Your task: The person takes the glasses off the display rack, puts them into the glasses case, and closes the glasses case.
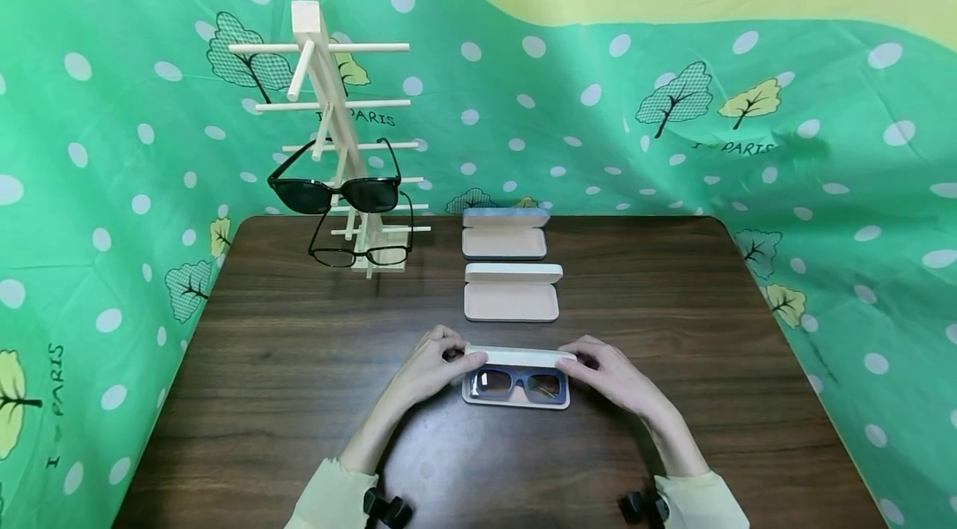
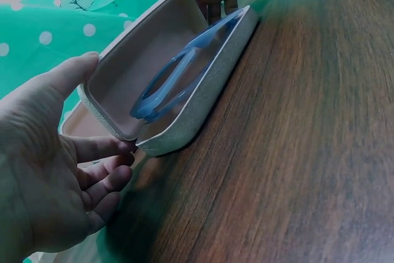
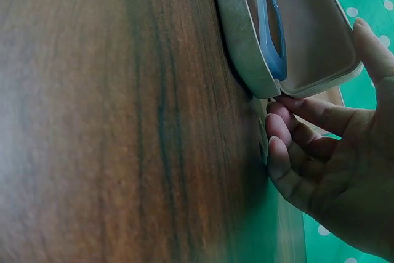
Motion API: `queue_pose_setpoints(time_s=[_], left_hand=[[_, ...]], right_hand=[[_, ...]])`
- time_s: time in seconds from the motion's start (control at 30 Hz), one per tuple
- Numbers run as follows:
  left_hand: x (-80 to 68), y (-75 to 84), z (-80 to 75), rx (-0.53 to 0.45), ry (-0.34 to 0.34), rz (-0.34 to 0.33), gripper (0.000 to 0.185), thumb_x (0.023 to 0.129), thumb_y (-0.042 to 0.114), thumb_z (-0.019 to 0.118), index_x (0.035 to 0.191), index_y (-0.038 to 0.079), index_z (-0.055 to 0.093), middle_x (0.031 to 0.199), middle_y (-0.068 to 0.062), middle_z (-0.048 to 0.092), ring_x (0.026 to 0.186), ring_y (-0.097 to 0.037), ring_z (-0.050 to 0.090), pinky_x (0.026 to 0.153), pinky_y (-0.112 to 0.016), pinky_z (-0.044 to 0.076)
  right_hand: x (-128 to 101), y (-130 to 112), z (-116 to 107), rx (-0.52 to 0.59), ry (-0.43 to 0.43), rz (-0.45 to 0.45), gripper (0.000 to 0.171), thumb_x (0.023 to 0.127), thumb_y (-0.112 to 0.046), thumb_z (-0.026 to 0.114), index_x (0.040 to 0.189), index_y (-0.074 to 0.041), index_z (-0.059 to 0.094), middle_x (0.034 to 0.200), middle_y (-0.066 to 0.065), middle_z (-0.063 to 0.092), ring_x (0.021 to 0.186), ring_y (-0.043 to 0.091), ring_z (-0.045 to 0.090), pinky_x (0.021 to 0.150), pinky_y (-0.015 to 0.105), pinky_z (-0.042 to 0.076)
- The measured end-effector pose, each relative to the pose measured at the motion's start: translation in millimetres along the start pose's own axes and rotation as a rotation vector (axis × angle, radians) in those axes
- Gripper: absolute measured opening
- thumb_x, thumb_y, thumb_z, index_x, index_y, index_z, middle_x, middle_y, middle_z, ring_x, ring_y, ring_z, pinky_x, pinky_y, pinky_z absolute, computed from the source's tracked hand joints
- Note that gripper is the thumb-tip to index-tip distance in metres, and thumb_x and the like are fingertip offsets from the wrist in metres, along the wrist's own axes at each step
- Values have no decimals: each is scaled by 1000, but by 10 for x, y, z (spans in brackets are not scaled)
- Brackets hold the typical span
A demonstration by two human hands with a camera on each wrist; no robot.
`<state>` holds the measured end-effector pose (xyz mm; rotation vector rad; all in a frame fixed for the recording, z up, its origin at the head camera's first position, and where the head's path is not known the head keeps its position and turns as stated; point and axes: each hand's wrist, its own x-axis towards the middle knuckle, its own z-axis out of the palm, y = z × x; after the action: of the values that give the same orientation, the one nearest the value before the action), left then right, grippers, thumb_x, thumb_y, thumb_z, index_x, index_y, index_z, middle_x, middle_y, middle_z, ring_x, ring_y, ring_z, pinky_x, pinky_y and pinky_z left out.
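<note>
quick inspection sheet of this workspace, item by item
surface: dark wood table, bare around the hands
job's things: near case half open, blue glasses lying inside
clutter: two open empty cases behind it; wooden rack at back left carrying sunglasses and clear glasses
grippers: left hand and right hand grip the lid at its ends
cables: nothing seen
surroundings: green dotted cloth draped around the table
</note>
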<state>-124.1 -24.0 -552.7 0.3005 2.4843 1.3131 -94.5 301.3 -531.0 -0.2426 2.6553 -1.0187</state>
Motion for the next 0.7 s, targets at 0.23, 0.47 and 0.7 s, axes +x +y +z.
queue_pose_setpoints(time_s=[0.23, 0.47, 0.7], left_hand=[[-20, -6, 8, 9, 10, 17, 53, 90, 51, 73, 119, 6, 75, 121, -4, 64, 120, -23, 56, 105, -45, 46], [-34, -19, 6, -1, 8, 21, 57, 89, 52, 74, 122, 6, 74, 122, -3, 63, 121, -22, 54, 106, -44, 45], [-68, -47, 14, 15, 14, 49, 58, 87, 53, 76, 122, 7, 74, 126, -3, 63, 123, -24, 55, 106, -45, 46]], right_hand=[[-10, 12, 30, 16, 13, 4, 40, 97, -47, 67, 123, -17, 72, 111, -4, 68, 97, 11, 57, 84, 25, 47], [-21, 23, 41, 31, 26, -14, 38, 96, -45, 70, 122, -18, 73, 107, -6, 66, 94, 9, 56, 79, 22, 45], [-38, 22, 44, 60, 39, -37, 37, 94, -41, 74, 121, -17, 73, 105, -7, 66, 94, 13, 58, 77, 21, 45]])
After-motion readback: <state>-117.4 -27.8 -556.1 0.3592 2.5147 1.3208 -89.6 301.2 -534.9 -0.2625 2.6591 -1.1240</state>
